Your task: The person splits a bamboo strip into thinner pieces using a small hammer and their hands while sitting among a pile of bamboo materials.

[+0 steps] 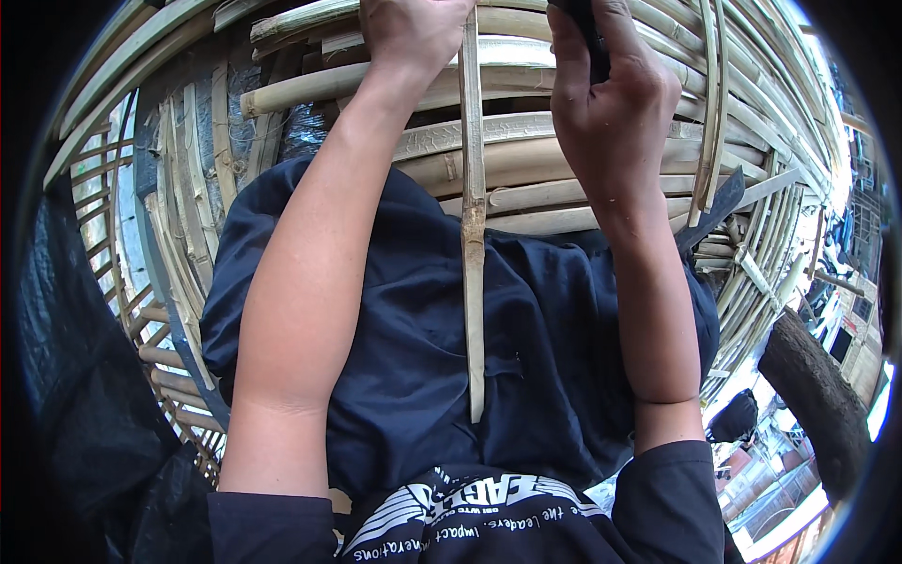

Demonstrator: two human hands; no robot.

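Note:
A long, narrow bamboo strip [474, 282] with a node partway down lies lengthwise over my lap, its near end on the dark cloth. At the top edge my left hand [413, 33] is closed against the strip's far part, fingertips partly out of view. To the right of it, my right hand [615, 85] is closed around a black object [588, 33] that looks like a handle; the rest is cut off by the frame. The right hand is apart from the visible part of the strip.
Split bamboo pieces [526, 155] lie crosswise beyond my knees, with more stacked to the right. A bamboo lattice [108, 207] and black sheeting [80, 376] stand on the left. A thick log [817, 395] leans at the right. Dark cloth [404, 348] covers my lap.

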